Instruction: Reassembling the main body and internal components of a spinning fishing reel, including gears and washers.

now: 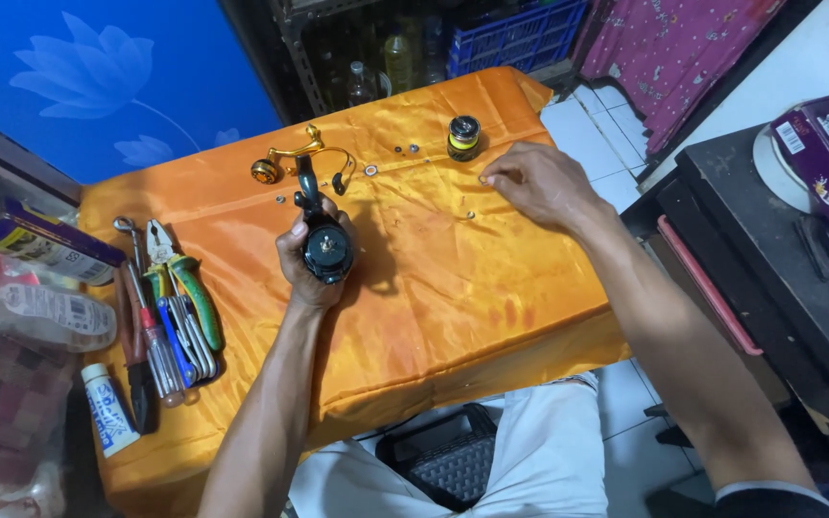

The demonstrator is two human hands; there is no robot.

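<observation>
My left hand (301, 261) grips a black fishing reel body (323, 245) upright over the orange cloth (434, 288). My right hand (534, 180) rests on the cloth at the right, fingertips pinched on a tiny part near the far edge. A black and yellow spool (462, 137) stands just behind that hand. A gold bail arm and rotor piece (299, 158) lies behind the reel. Small washers and screws (372, 171) are scattered between them.
Pliers with green handles (184, 278), screwdrivers and wrenches (160, 336) lie at the cloth's left edge, with a white tube (107, 408) beside them. Spray cans and bottles (31, 240) crowd the far left. A dark cabinet (779, 240) stands at the right.
</observation>
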